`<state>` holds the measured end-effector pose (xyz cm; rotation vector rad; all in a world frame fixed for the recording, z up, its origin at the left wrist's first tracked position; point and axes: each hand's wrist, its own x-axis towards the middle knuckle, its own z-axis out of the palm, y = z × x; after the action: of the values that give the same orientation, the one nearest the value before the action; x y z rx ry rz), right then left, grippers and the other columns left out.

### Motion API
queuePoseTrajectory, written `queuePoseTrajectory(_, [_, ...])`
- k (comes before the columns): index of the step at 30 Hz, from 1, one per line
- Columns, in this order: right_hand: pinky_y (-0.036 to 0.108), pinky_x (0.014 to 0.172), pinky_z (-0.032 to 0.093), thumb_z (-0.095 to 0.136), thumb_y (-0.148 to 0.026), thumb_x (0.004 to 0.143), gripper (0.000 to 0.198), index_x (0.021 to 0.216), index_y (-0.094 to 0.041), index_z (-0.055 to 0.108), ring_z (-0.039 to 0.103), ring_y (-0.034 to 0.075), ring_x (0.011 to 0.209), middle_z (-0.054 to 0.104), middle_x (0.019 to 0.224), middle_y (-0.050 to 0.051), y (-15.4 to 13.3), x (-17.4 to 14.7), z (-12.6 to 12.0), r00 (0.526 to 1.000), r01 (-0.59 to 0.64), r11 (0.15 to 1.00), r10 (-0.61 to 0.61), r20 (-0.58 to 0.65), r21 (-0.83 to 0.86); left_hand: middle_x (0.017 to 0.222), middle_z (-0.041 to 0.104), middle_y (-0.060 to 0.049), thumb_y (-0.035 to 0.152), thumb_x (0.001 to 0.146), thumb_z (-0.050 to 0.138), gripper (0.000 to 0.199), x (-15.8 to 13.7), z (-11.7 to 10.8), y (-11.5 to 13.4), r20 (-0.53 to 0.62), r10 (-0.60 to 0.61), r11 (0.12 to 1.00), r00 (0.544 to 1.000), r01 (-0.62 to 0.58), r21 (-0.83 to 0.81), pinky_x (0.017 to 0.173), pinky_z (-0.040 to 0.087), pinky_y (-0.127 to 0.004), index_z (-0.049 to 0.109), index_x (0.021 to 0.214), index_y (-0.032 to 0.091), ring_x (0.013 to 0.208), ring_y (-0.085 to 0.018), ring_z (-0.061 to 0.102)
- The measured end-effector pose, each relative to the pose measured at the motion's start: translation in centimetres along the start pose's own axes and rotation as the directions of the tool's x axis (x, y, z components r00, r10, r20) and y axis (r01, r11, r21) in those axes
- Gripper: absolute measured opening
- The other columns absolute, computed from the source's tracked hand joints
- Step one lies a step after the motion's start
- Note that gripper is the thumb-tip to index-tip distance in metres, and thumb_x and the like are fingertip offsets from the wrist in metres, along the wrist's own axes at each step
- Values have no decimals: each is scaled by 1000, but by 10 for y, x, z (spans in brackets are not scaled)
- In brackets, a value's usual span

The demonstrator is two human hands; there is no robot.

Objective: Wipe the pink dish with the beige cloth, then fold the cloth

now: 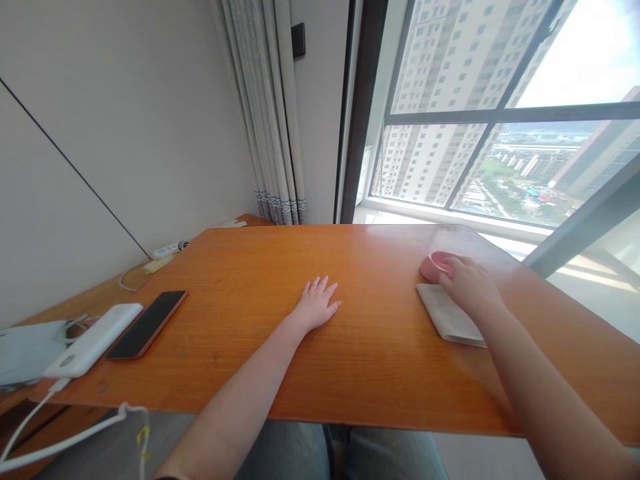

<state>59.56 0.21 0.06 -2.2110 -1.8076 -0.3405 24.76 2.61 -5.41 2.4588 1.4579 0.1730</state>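
My left hand (314,305) lies flat on the wooden table (260,320), palm down with fingers spread, holding nothing. At the right, my right hand (469,283) grips the near right side of a small round pink bowl (431,267). The thumb reaches the bowl's near rim, and the other fingers are partly hidden behind the hand. Just in front of the bowl lies a folded light grey cloth (445,315), partly covered by my right hand and forearm.
On the left side of the table lie a dark phone (147,325) and a white power bank (95,340) with a white cable (65,443) plugged in. A power strip (167,250) sits by the wall. A window (490,117) stands beyond the table's far right.
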Motion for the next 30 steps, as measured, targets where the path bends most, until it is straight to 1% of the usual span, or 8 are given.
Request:
queuePoseTrajectory(3, [44, 89, 43, 48, -36, 83, 45, 122, -15, 53, 53, 32, 111, 55, 124, 18, -15, 19, 10, 998, -27, 999, 26, 54, 26, 155, 19, -14, 51, 91, 34, 62, 0, -1, 1, -1, 1, 1000, 1000, -1, 0, 114, 12, -53, 34, 144, 20, 143, -31, 14])
queuePoseTrajectory(6, [54, 93, 38, 49, -41, 83, 53, 128, -14, 48, 53, 35, 112, 58, 119, 20, -15, 28, 26, 971, -154, 988, 156, 181, -27, 155, 19, -13, 52, 91, 33, 62, -2, -3, 2, 9, -1, 1000, 1000, 1, 0, 114, 12, -52, 34, 144, 20, 144, -31, 13])
queuePoseTrajectory(10, [57, 93, 36, 45, -43, 85, 46, 117, -13, 55, 50, 39, 115, 60, 116, 20, -14, 23, 36, 929, -296, 950, 311, 202, -102, 156, 18, -12, 52, 91, 33, 63, -2, -4, 2, 24, -4, 1000, 1000, 4, -5, 115, 10, -50, 33, 144, 19, 144, -30, 12])
queuePoseTrajectory(20, [37, 76, 42, 43, -37, 89, 34, 101, -11, 59, 58, 31, 99, 64, 102, 19, -10, 18, 31, 965, -229, 973, 231, 124, -32, 156, 17, -11, 51, 91, 33, 62, -3, -7, 4, 38, -23, 1000, 999, 23, 4, 116, 9, -48, 32, 145, 20, 144, -29, 11])
queuePoseTrajectory(23, [36, 72, 42, 45, -40, 88, 31, 91, -12, 58, 58, 28, 86, 64, 89, 16, -15, 20, 30, 993, -109, 993, 108, 37, 41, 156, 18, -12, 50, 91, 35, 61, -3, -6, 3, 32, -21, 1000, 999, 21, -9, 116, 9, -50, 34, 144, 19, 144, -30, 12])
queuePoseTrajectory(26, [36, 72, 42, 46, -40, 88, 26, 84, -16, 56, 56, 27, 82, 63, 84, 12, -41, 16, 23, 988, 146, 981, -138, -69, 125, 155, 20, -14, 48, 89, 41, 62, -3, -6, 4, -20, -15, 998, 1000, 14, -59, 115, 12, -52, 33, 144, 19, 143, -31, 15])
queuePoseTrajectory(28, [36, 74, 43, 49, -38, 88, 21, 79, -19, 54, 54, 27, 84, 63, 82, 11, -69, 6, 17, 930, 364, 917, -349, -117, 162, 157, 13, -15, 50, 85, 50, 74, -3, -8, 7, -124, 43, 992, 991, -57, -116, 114, 16, -53, 22, 148, 22, 144, -31, 11])
queuePoseTrajectory(30, [38, 77, 44, 51, -34, 88, 18, 76, -21, 52, 53, 25, 82, 62, 81, 9, -100, -7, 13, 819, 573, 797, -553, -151, 189, 158, 2, -13, 51, 80, 57, 85, -4, -12, 11, -277, 154, 972, 948, -197, -132, 113, 20, -53, 14, 149, 25, 145, -30, 3])
